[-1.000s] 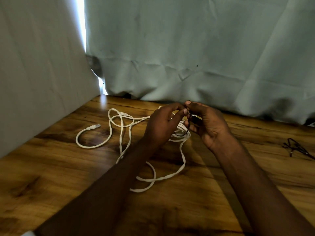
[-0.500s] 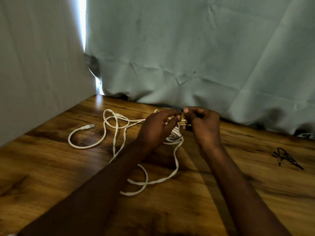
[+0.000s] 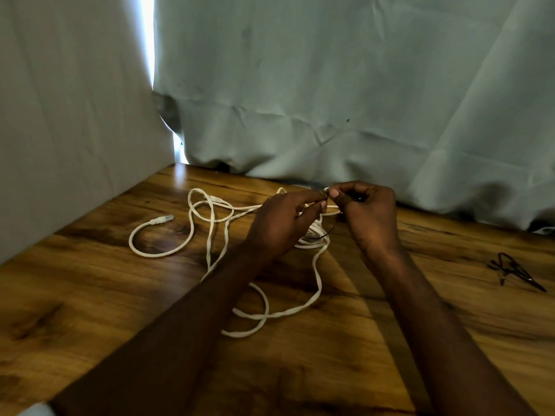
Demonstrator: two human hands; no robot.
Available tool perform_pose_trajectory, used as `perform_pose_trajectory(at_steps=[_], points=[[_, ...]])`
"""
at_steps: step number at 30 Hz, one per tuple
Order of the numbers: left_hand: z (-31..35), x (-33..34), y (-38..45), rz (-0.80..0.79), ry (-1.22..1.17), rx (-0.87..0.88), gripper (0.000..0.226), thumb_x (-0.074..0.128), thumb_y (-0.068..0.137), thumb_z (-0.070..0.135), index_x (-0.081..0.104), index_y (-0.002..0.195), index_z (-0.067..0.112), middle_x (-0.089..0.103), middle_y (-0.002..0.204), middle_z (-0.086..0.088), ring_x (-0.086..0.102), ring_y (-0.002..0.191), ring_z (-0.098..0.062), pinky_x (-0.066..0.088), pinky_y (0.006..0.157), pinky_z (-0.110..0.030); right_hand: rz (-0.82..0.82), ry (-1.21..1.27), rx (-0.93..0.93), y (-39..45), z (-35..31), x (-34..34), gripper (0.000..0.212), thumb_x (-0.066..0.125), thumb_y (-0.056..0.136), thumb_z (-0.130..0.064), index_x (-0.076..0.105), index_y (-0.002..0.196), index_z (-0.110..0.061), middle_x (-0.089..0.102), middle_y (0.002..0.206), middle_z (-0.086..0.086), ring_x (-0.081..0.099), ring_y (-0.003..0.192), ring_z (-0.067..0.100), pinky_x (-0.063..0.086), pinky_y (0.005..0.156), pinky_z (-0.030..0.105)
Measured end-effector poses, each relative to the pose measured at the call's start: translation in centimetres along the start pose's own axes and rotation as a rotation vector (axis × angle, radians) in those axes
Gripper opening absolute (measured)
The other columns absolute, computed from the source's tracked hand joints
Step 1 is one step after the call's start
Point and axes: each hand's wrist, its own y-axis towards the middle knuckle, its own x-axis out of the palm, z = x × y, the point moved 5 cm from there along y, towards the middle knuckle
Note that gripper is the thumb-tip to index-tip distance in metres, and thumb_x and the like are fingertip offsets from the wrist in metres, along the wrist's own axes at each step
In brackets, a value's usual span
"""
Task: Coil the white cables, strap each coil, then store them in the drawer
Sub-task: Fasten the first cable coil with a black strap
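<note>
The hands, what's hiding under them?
Under the left hand and right hand lies a small bundle of white cable with a thin black strap on the wooden table. The hands cover most of it.

The left hand point(image 3: 280, 225) covers the middle of the white cable point(image 3: 210, 235), hiding how many turns lie bundled beneath it. Where the fingers point(image 3: 326, 205) of both hands meet, what they pinch is too small to make out; a thin dark strand point(image 3: 322, 235) trails below the right hand point(image 3: 371, 216), its upper end lost behind the palm. The dark tangle point(image 3: 515, 271) at the bench's point(image 3: 90, 295) right side is too small to identify. Both forearms run off the lower edge.
</note>
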Motion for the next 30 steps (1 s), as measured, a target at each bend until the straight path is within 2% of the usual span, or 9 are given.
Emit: perform_pose_trajectory(at_steps=[7, 15, 20, 22, 24, 26, 28, 30], points=[[0.2, -0.1, 0.0, -0.016, -0.012, 0.012, 0.028, 0.054, 0.099, 0.048, 0.073, 0.113, 0.035, 0.076, 0.102, 0.012, 0.07, 0.09, -0.003, 0.046, 0.07, -0.022, 0.064, 0.002, 0.013, 0.1, 0.2, -0.3, 0.006, 0.077, 0.09, -0.018, 0.082, 0.091, -0.017, 0.078, 0.081, 0.0, 0.075, 0.078, 0.02, 0.064, 0.073, 0.053], [0.5, 0.1, 0.0, -0.064, 0.024, 0.025, 0.027, 0.052, 0.101, 0.049, 0.073, 0.112, 0.035, 0.076, 0.103, 0.012, 0.069, 0.09, -0.004, 0.05, 0.074, -0.026, 0.014, -0.017, 0.001, 0.2, 0.3, 0.0, 0.009, 0.074, 0.088, -0.023, 0.083, 0.09, -0.02, 0.079, 0.082, -0.005, 0.075, 0.084, 0.018, 0.062, 0.082, 0.054], [0.4, -0.1, -0.1, -0.046, 0.013, 0.007, 0.022, 0.055, 0.102, 0.045, 0.073, 0.109, 0.035, 0.075, 0.096, 0.013, 0.067, 0.086, -0.003, 0.045, 0.067, -0.025, 0.012, -0.032, -0.012, 0.1, 0.0, 0.0, 0.009, 0.073, 0.091, -0.018, 0.083, 0.09, -0.02, 0.079, 0.083, -0.005, 0.075, 0.085, 0.016, 0.062, 0.085, 0.053], [0.4, -0.1, -0.1, -0.036, 0.012, -0.008, 0.022, 0.056, 0.102, 0.044, 0.073, 0.11, 0.035, 0.075, 0.098, 0.012, 0.068, 0.087, -0.003, 0.05, 0.071, -0.028, 0.013, -0.051, -0.02, 0.0, -0.2, -0.1, 0.01, 0.073, 0.093, -0.017, 0.082, 0.092, -0.02, 0.078, 0.084, -0.006, 0.074, 0.086, 0.014, 0.062, 0.085, 0.051], [0.5, -0.1, 0.0, -0.034, 0.02, -0.01, 0.022, 0.055, 0.102, 0.043, 0.074, 0.108, 0.033, 0.075, 0.097, 0.011, 0.068, 0.087, -0.005, 0.054, 0.076, -0.034, 0.011, -0.086, -0.04, -0.2, -0.5, -0.1, 0.01, 0.073, 0.093, -0.015, 0.082, 0.093, -0.019, 0.078, 0.085, -0.007, 0.073, 0.085, 0.011, 0.062, 0.084, 0.047], [0.4, -0.2, 0.0, -0.021, 0.023, -0.008, 0.024, 0.053, 0.101, 0.043, 0.073, 0.102, 0.03, 0.074, 0.092, 0.011, 0.068, 0.085, -0.006, 0.055, 0.075, -0.039, 0.014, -0.14, -0.078, -0.4, -1.0, -0.1, 0.01, 0.074, 0.093, -0.014, 0.082, 0.093, -0.018, 0.078, 0.086, -0.007, 0.072, 0.083, 0.006, 0.061, 0.082, 0.037], [0.1, -0.1, 0.0, -0.001, 0.026, -0.026, 0.027, 0.051, 0.099, 0.044, 0.073, 0.099, 0.029, 0.074, 0.088, 0.01, 0.068, 0.082, -0.008, 0.055, 0.073, -0.041, 0.006, -0.187, -0.118, -0.7, -1.6, 0.0, 0.01, 0.074, 0.092, -0.014, 0.082, 0.093, -0.019, 0.077, 0.087, -0.008, 0.07, 0.082, 0.001, 0.058, 0.08, 0.028], [-0.2, -0.1, 0.2, 0.022, 0.032, -0.048, 0.029, 0.05, 0.097, 0.047, 0.074, 0.1, 0.029, 0.074, 0.089, 0.01, 0.068, 0.083, -0.01, 0.055, 0.074, -0.041, -0.027, -0.16, -0.096, -0.7, -1.6, 0.2, 0.012, 0.074, 0.091, -0.011, 0.082, 0.094, -0.019, 0.077, 0.087, -0.006, 0.07, 0.082, 0.001, 0.057, 0.075, 0.026]])
